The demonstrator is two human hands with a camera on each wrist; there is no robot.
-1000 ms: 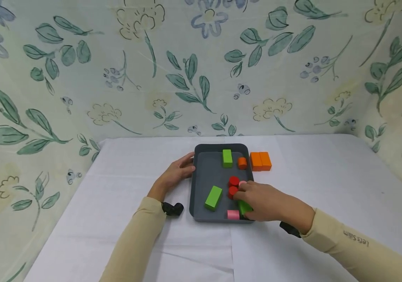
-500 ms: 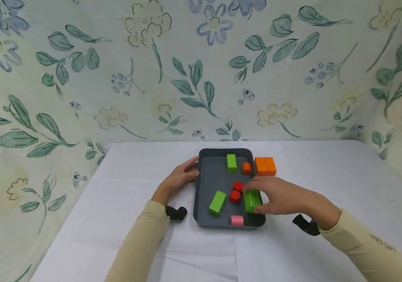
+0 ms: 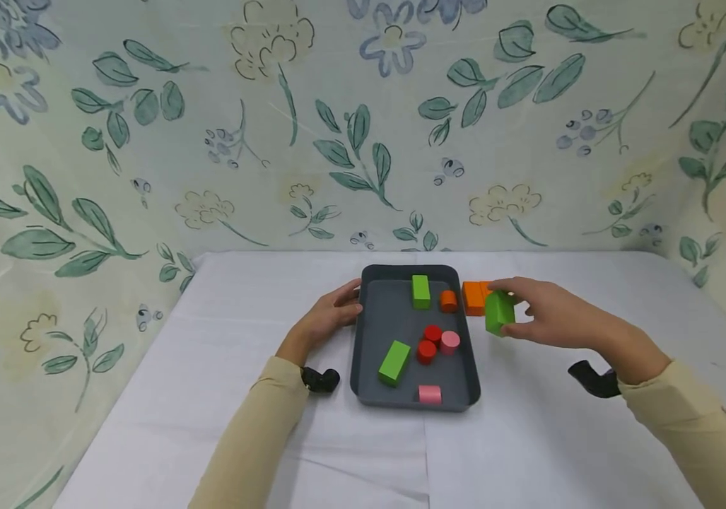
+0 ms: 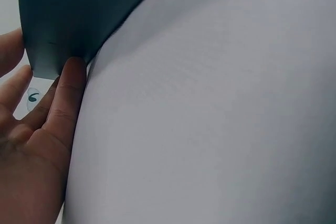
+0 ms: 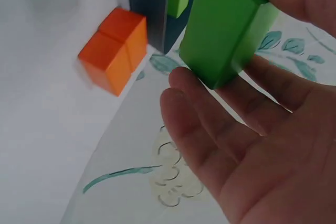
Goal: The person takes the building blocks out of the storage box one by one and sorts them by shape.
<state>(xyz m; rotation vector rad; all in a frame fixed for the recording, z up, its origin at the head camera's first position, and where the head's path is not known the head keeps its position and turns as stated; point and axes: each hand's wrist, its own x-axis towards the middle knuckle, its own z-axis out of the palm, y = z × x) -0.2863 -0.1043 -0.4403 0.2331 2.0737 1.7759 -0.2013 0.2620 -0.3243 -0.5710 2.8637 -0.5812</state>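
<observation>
My right hand [image 3: 560, 311] pinches a green rectangular block [image 3: 499, 313] between thumb and fingertips, just right of the tray and near the orange blocks. The right wrist view shows this green block [image 5: 228, 30] held at its ends, the thumb on one and fingers on the other. My left hand [image 3: 324, 318] rests against the left wall of the dark grey tray [image 3: 358, 353]. In the left wrist view, its extended fingers [image 4: 71, 85] touch the tray's outer side [image 4: 63, 30]. Inside the tray lie a green block [image 3: 394, 363] and another green block [image 3: 420, 292].
Two orange blocks [image 3: 473, 298] stand side by side against the tray's right side. Also in the tray are an orange cylinder [image 3: 448, 301], two red cylinders [image 3: 427, 352], an upright pink cylinder [image 3: 449, 343] and a pink cylinder [image 3: 429, 394] on its side. White cloth [image 3: 261, 438] covers the table.
My right hand has lifted the green block out of the tray's lower right area and carried it right and away from me. The pink cylinder it covered now shows. My left hand stays at the tray.
</observation>
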